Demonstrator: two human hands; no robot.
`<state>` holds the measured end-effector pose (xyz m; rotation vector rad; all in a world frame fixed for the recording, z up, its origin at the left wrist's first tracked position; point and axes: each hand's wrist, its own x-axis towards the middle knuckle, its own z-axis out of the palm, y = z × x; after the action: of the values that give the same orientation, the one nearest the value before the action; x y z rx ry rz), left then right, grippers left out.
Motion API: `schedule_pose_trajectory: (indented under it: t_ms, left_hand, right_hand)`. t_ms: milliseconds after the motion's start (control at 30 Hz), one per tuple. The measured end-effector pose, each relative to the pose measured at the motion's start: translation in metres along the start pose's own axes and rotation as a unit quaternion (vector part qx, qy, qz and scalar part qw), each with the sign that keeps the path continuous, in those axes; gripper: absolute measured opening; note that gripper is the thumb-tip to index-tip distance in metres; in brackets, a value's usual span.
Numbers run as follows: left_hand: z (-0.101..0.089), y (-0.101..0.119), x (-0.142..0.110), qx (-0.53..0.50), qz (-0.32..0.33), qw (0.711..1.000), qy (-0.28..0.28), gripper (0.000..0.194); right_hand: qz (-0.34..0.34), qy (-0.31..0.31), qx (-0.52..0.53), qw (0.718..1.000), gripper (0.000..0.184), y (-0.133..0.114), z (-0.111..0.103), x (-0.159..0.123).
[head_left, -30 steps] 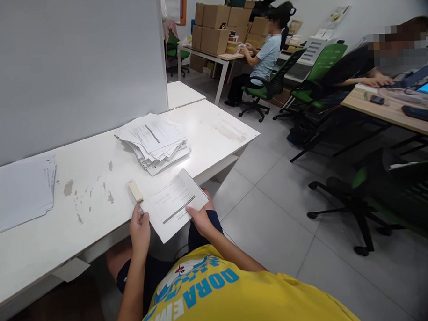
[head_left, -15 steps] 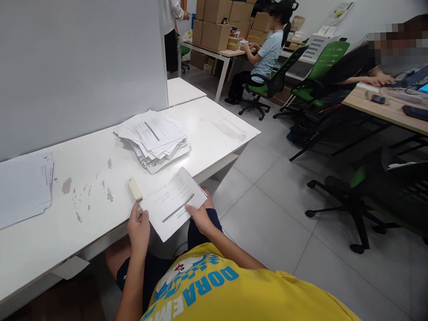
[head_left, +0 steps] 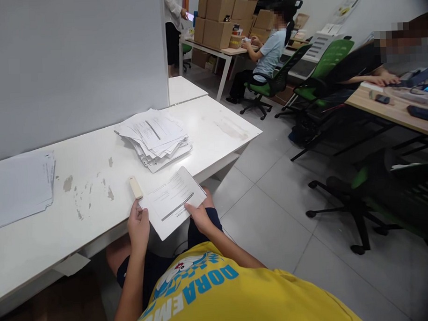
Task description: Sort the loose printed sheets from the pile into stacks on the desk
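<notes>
Printed sheets of paper (head_left: 173, 199) are held tilted between my two hands, at the table's front edge and above my lap. My left hand (head_left: 138, 225) has its fingers closed at the left edge of the sheets; how far they reach underneath is hidden. Just beyond those fingertips lies a small cream-coloured, stapler-like block (head_left: 135, 187) on the white table (head_left: 96, 192), its near end close to or touching them. My right hand (head_left: 199, 216) pinches the near right edge, thumb on top and fingers below. Behind the sheets rests an untidy stack of printed papers (head_left: 157, 134).
Another pile of white paper (head_left: 20, 188) lies at the table's left. A grey partition (head_left: 73, 67) rises along the back edge. To the right are an office chair (head_left: 373, 192) and a wooden desk (head_left: 391, 103) with a person at it. Other people and cardboard boxes (head_left: 216, 34) are farther back.
Both hands keep their hold on the sheets with hardly any movement. The whole view has shifted slightly. In the background, a standing person's hand now shows a lit phone-like object.
</notes>
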<state>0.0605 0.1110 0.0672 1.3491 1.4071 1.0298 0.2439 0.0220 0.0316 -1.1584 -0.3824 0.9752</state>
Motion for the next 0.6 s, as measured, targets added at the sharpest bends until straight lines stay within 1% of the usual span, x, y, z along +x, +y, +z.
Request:
schedule_pose_trajectory:
  t_ms: [167, 367, 500, 533, 600]
  left_hand:
    - [-0.004, 0.007, 0.003, 0.094, 0.015, 0.995, -0.011, 0.059]
    - [-0.006, 0.017, 0.003, 0.143, 0.024, 0.989, -0.006, 0.06]
    - [-0.012, 0.029, -0.002, 0.252, 0.055, 0.966, -0.001, 0.058]
    - [-0.014, 0.032, -0.002, 0.277, 0.067, 0.959, 0.006, 0.059]
    - [-0.018, 0.034, -0.002, 0.309, 0.108, 0.944, 0.038, 0.059]
  right_hand:
    - [0.007, 0.006, -0.003, 1.0, 0.075, 0.0, -0.001, -0.001]
    - [0.005, 0.005, 0.002, 1.0, 0.066, -0.003, 0.006, -0.002]
    - [0.006, 0.012, 0.001, 1.0, 0.063, -0.007, 0.012, -0.002]
    - [0.007, 0.014, -0.002, 1.0, 0.063, -0.008, 0.013, -0.002]
    - [0.01, 0.013, -0.008, 1.0, 0.061, -0.011, 0.015, -0.002]
